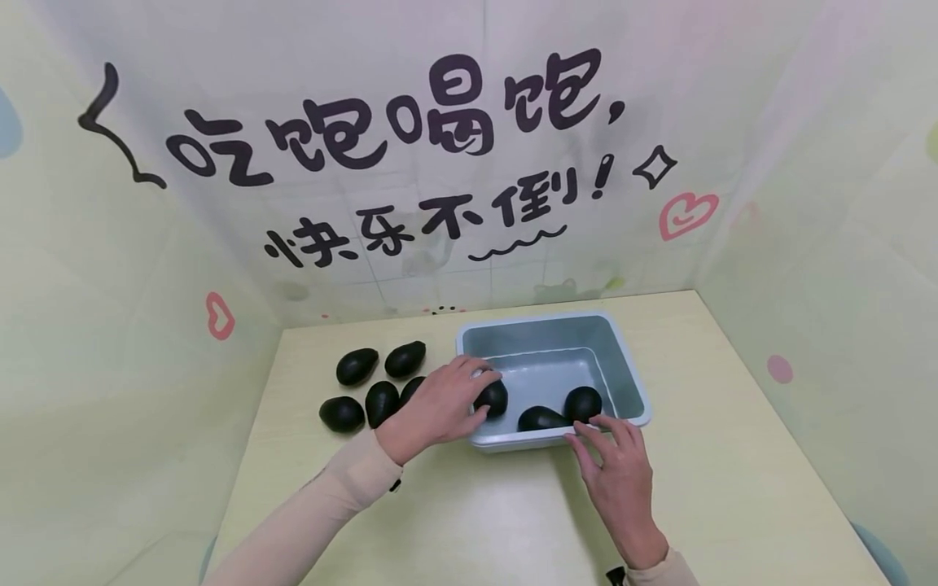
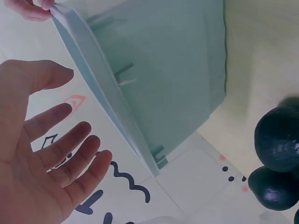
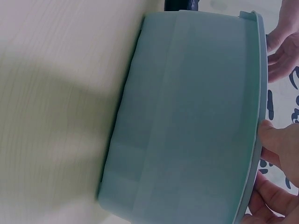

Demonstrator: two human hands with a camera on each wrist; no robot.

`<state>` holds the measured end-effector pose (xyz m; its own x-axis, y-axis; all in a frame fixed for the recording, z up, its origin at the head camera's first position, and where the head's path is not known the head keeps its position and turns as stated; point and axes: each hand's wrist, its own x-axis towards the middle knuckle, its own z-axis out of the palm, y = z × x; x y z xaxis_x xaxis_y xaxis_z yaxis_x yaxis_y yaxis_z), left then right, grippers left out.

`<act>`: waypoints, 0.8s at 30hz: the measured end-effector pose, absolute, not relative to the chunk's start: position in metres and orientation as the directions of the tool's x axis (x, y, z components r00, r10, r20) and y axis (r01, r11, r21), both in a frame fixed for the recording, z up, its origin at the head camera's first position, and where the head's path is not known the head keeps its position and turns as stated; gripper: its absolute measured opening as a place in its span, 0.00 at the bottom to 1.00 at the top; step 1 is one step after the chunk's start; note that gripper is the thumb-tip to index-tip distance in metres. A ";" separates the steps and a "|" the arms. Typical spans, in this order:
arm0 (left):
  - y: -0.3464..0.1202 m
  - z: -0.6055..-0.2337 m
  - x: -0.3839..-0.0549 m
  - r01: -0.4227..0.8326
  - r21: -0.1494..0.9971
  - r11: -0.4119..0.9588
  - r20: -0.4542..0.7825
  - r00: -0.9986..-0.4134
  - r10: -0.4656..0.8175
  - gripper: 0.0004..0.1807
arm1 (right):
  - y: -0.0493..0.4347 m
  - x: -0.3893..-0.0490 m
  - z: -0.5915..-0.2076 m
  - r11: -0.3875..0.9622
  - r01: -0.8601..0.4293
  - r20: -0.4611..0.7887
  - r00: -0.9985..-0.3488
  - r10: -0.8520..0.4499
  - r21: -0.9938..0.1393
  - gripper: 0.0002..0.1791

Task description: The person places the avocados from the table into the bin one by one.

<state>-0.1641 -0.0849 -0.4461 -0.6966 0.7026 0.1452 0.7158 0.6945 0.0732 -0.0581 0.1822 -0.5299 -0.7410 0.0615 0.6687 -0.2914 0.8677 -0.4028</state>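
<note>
My left hand is over the left wall of a grey-blue plastic bin, fingers spread around a dark avocado inside it. In the left wrist view that hand shows a bare palm with relaxed fingers, holding nothing. Two more avocados, one lying and one beside it, sit near the bin's front wall. My right hand pinches the front rim; the right wrist view shows its thumb against the rim's outer side.
Several dark avocados lie on the pale wooden table left of the bin, one partly hidden by my left hand. A printed cloth backdrop with black lettering stands behind the table and along its sides.
</note>
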 end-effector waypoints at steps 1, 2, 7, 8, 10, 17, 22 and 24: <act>-0.086 -0.447 -0.164 0.710 0.078 0.700 0.149 -0.702 0.696 0.24 | 0.182 -0.058 -0.530 0.868 -0.293 0.669 -0.741 0.060 -0.402 0.15; -0.087 -0.448 -0.164 0.706 0.083 0.703 0.150 -0.706 0.692 0.24 | 0.182 -0.058 -0.530 0.868 -0.293 0.669 -0.741 0.060 -0.402 0.15; -0.092 -0.452 -0.164 0.693 0.109 0.712 0.150 -0.720 0.678 0.24 | 0.181 -0.058 -0.528 0.864 -0.293 0.669 -0.740 0.066 -0.410 0.15; -0.093 -0.453 -0.165 0.690 0.116 0.714 0.148 -0.723 0.675 0.24 | 0.181 -0.057 -0.529 0.863 -0.295 0.669 -0.740 0.066 -0.411 0.15; -0.095 -0.454 -0.166 0.683 0.130 0.719 0.148 -0.730 0.667 0.24 | 0.181 -0.057 -0.529 0.862 -0.299 0.672 -0.738 0.063 -0.409 0.15; -0.105 -0.459 -0.172 0.654 0.184 0.734 0.199 -0.756 0.624 0.23 | 0.181 -0.058 -0.531 0.866 -0.303 0.685 -0.726 0.060 -0.397 0.15; -0.110 -0.462 -0.171 0.651 0.178 0.738 0.219 -0.757 0.615 0.23 | 0.181 -0.058 -0.530 0.867 -0.299 0.683 -0.728 0.064 -0.399 0.15; -0.111 -0.462 -0.170 0.653 0.175 0.737 0.224 -0.755 0.616 0.23 | 0.181 -0.058 -0.531 0.866 -0.303 0.686 -0.725 0.062 -0.398 0.15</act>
<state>-0.1701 -0.1110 -0.4622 -0.7555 0.6158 0.2238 0.6527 0.7371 0.1753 -0.0583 0.1813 -0.5306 -0.7246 0.0621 0.6864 -0.3025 0.8662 -0.3977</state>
